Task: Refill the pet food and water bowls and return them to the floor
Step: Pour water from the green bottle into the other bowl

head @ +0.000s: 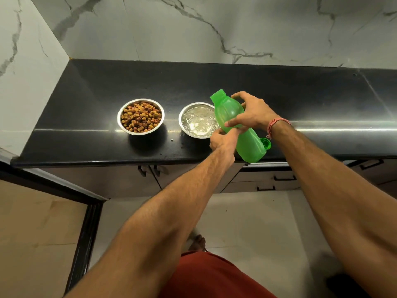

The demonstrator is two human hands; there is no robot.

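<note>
Two steel bowls stand on the black counter [90, 87]. The left bowl [140, 116] is heaped with brown kibble. The right bowl [198, 120] holds clear water. A green plastic bottle [236, 123] is tilted over the water bowl's right rim, its open neck pointing up and left. My right hand [254, 111] grips the bottle's upper body from the right. My left hand [224, 139] holds the bottle's middle from below. A green cap [266, 144] lies on the counter behind the bottle's base.
A marble wall rises behind the counter and at its left end. Cabinet doors and drawers with black handles [284, 178] sit under the counter. A dark door frame [86, 222] stands at the lower left. Pale floor tiles lie below, with my foot [197, 241] on them.
</note>
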